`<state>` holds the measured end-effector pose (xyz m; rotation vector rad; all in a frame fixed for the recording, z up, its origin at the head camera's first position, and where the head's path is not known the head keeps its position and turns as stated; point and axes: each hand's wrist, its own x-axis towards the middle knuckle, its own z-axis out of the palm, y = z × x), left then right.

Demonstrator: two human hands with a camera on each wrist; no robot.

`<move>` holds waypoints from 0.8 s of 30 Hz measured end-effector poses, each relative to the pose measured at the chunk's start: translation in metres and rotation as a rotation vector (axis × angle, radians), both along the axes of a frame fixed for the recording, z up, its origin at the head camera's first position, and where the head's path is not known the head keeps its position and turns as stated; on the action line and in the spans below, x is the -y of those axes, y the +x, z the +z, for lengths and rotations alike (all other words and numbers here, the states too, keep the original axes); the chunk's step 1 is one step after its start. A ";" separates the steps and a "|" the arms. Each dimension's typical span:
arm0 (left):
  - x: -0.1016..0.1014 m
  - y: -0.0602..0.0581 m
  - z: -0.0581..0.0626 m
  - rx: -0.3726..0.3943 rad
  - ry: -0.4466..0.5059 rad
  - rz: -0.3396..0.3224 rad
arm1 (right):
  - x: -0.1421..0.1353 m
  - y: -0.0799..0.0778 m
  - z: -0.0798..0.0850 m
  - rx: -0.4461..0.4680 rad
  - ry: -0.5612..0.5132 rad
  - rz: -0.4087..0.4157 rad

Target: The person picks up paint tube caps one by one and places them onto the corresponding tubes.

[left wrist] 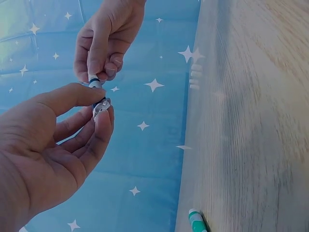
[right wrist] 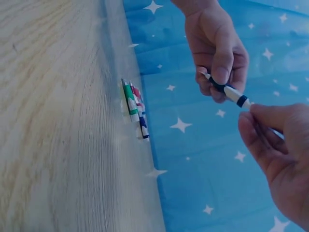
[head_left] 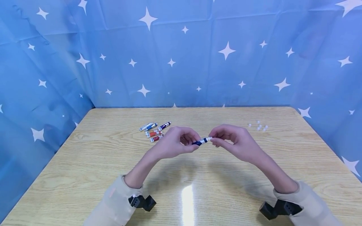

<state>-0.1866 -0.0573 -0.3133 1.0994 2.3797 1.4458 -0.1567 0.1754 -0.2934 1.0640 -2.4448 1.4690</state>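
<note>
A small paint tube (head_left: 201,142), white with dark blue bands, is held in the air above the middle of the table. My left hand (head_left: 172,146) pinches its body between thumb and fingers, near the flat crimped end (left wrist: 101,108). At the other end, the thumb and forefinger of my right hand (head_left: 238,142) pinch the white cap (head_left: 209,138). In the right wrist view the tube (right wrist: 234,95) spans the gap between both hands. Whether the cap is loose on the neck cannot be seen.
Several paint tubes lie in a group at the back left of the wooden table (head_left: 99,163), among them an orange tube (head_left: 155,134) and a red tube (head_left: 156,138). Several small white caps (head_left: 258,128) lie scattered at the back right. A blue star-patterned curtain (head_left: 192,72) hangs behind.
</note>
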 end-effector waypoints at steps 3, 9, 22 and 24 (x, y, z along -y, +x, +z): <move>0.000 0.000 0.001 0.015 0.000 -0.012 | 0.001 0.001 0.000 -0.002 0.004 0.000; 0.000 0.001 0.000 0.023 0.010 -0.020 | 0.000 0.000 0.000 0.000 0.009 0.003; -0.002 0.002 0.001 0.010 0.023 -0.024 | 0.002 0.002 0.000 -0.030 0.014 -0.019; -0.003 0.003 0.001 0.006 0.025 -0.022 | 0.003 0.002 0.000 -0.039 0.016 -0.025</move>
